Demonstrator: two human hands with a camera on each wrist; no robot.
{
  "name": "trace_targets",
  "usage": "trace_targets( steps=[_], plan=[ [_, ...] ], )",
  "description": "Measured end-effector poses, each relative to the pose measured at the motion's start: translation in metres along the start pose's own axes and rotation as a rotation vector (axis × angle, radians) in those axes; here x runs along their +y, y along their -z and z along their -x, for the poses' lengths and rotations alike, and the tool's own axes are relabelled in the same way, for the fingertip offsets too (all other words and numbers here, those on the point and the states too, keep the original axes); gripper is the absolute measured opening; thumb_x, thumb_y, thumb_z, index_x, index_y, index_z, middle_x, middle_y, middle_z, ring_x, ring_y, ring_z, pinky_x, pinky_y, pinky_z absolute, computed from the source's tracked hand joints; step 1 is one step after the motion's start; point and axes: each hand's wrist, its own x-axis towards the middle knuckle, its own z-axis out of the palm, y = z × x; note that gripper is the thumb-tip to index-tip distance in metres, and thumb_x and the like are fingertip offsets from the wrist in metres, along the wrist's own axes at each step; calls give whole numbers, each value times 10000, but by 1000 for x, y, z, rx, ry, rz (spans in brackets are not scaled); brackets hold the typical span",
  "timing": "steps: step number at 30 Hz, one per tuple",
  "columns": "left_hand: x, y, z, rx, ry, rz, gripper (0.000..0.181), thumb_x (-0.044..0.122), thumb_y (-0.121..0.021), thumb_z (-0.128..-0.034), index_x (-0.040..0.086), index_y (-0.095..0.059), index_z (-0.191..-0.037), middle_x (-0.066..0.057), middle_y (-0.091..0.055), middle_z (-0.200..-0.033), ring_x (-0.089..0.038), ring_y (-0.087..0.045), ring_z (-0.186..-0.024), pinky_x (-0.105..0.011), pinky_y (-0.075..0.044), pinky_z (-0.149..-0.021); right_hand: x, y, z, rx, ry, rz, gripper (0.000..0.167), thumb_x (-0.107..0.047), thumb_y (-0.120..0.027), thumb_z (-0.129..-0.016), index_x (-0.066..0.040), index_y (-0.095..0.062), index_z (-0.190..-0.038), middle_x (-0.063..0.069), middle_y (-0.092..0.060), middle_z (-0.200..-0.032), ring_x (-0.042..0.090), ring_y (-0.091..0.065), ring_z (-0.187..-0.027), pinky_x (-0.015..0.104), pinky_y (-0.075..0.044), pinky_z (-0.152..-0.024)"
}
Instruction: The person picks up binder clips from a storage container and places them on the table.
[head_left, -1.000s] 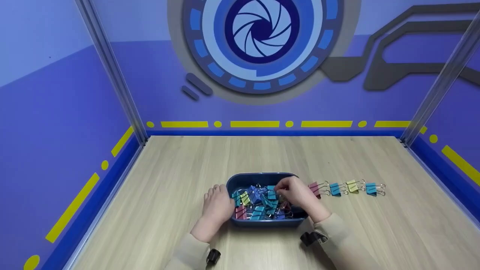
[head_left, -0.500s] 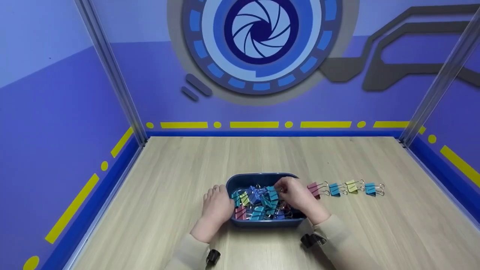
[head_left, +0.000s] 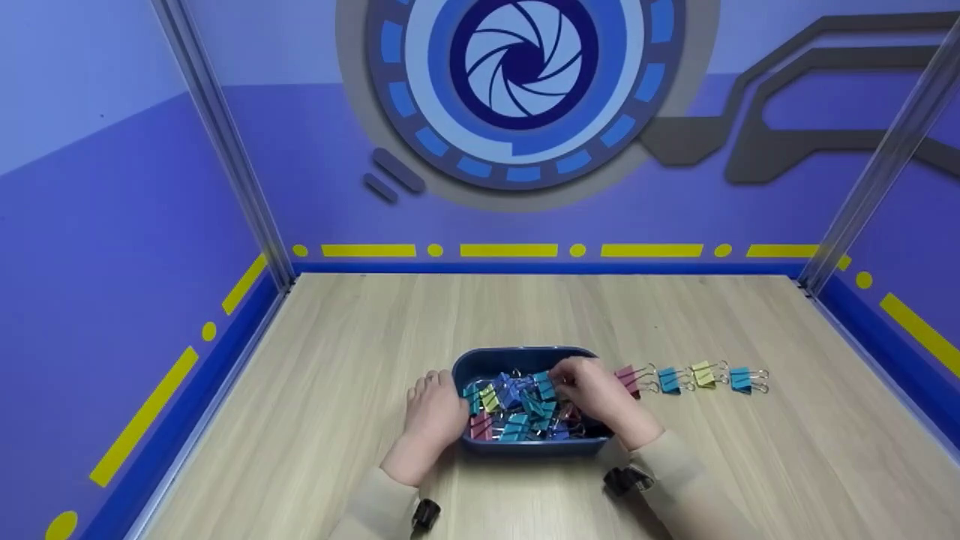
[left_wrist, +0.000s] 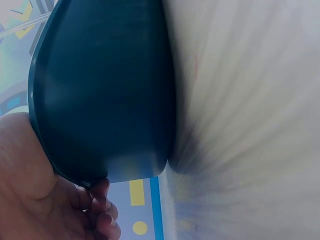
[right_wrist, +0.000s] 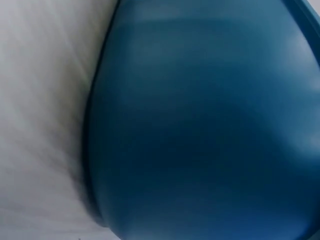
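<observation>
A dark blue plastic bin holds a heap of binder clips in teal, blue, yellow and red. My left hand grips the bin's left rim; in the left wrist view its curled fingers lie at the rim's corner. Over the bin's right side, my right hand reaches in and pinches a light blue binder clip near its wire handles. The fingertips are partly hidden. Only the bin's outer wall shows in the right wrist view, without the hand.
Right of the bin, a row of binder clips lies on the wooden table: a red clip, a blue clip, a yellow clip and another blue clip. Purple-blue panels wall the table's back and sides.
My right hand has shifted slightly at the same spot, and the light blue clip at its fingertips has tilted a little. The left hand and the bin have stayed in place.
</observation>
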Motion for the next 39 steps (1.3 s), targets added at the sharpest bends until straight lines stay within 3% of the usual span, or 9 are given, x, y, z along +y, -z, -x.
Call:
trace_targets(
  steps=[16, 20, 28, 39],
  plan=[
    [0, -1, -1, -10, 1, -5, 313, 170, -645, -892, -52, -596, -1107, -197, -619, -1065, -375, -583, -1027, -501, -428, -869, 0, 11, -1, 25, -299, -225, 114, -12, -753, -876, -76, -764, -970, 63, -760, -924, 117, -667, -785, 259, -547, -688],
    [0, -1, -2, -8, 2, -7, 330, 174, -649, -888, -56, -596, -1120, -203, -622, -1073, -380, -586, -1036, -502, -430, -878, 3, 18, -1, 20, -329, -303, 103, -34, -748, -885, -65, -771, -980, 77, -771, -937, 100, -662, -781, 221, -527, -681],
    [0, 0, -1, -2, -4, -8, 313, 168, -634, -881, -53, -596, -1100, -201, -620, -1067, -378, -585, -1028, -502, -433, -875, 8, 38, -1, -5, -312, -429, 164, -97, -755, -901, -5, -763, -1036, 140, -770, -1001, 83, -644, -803, 202, -518, -693],
    [0, 0, -1, -1, 1, -14, 298, 175, -636, -898, -48, -589, -1090, -200, -615, -1058, -382, -577, -1021, -498, -426, -863, 16, 73, 6, 36, -393, -471, 258, -155, -796, -870, -19, -770, -1088, 95, -776, -1007, 72, -646, -809, 216, -511, -698]
  ],
)
